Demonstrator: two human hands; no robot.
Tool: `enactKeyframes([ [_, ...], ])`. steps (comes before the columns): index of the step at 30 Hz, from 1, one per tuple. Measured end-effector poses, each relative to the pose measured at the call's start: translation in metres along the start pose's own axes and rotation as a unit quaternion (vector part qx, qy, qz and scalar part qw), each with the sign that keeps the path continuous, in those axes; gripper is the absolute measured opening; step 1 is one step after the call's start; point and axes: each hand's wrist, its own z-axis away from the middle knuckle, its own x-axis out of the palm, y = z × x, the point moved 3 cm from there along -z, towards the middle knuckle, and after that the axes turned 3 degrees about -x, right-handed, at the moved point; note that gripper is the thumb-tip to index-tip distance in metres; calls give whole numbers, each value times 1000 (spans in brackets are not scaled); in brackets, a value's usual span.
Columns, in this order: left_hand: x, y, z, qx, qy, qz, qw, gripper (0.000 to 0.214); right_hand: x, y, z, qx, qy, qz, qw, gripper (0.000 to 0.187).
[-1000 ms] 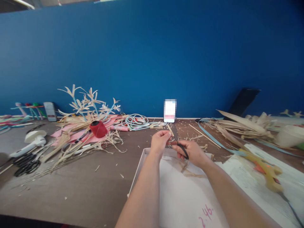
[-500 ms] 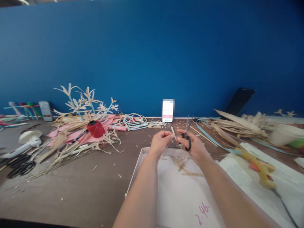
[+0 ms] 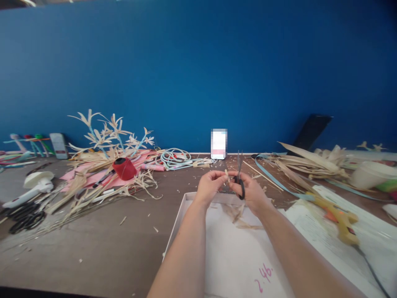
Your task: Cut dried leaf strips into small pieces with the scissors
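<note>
My left hand (image 3: 209, 186) is closed in a pinch on a small pale strip of dried husk (image 3: 226, 175), held over the far edge of a white shallow box (image 3: 229, 256). Close beside it, my right hand (image 3: 252, 189) holds black-handled scissors (image 3: 241, 186), their blades pointing up and away from me. The right fingertips also reach the strip and seem to touch it. Inside the box, below my hands, lie a few loose husk pieces (image 3: 237, 215). Pink handwriting marks the box near me.
Left are husk flowers (image 3: 104, 134), a red thread spool (image 3: 124, 168), a white tool (image 3: 39, 187) and black scissors (image 3: 26, 217). Coiled pale cord (image 3: 176, 159) and a lit phone (image 3: 218, 144) stand behind. Right are a yellow glue gun (image 3: 338, 219), husk leaves (image 3: 313, 161) and a white bowl (image 3: 372, 174).
My right hand has moved slightly left, bringing its fingertips to the strip. The scissors came with it, and their blades are now closer together. The strip has turned and shows less of its length.
</note>
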Motion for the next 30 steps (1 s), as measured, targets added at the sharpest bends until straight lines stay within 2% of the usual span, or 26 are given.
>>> enactKeyframes([
  [14, -2, -2, -3, -8, 38, 21, 999, 27, 5, 0, 1, 8, -6, -2, 1000, 41],
  [30, 1, -1, 0, -16, 6, 15, 1000, 25, 1, 1, -1, 4, 11, -15, 1000, 41],
])
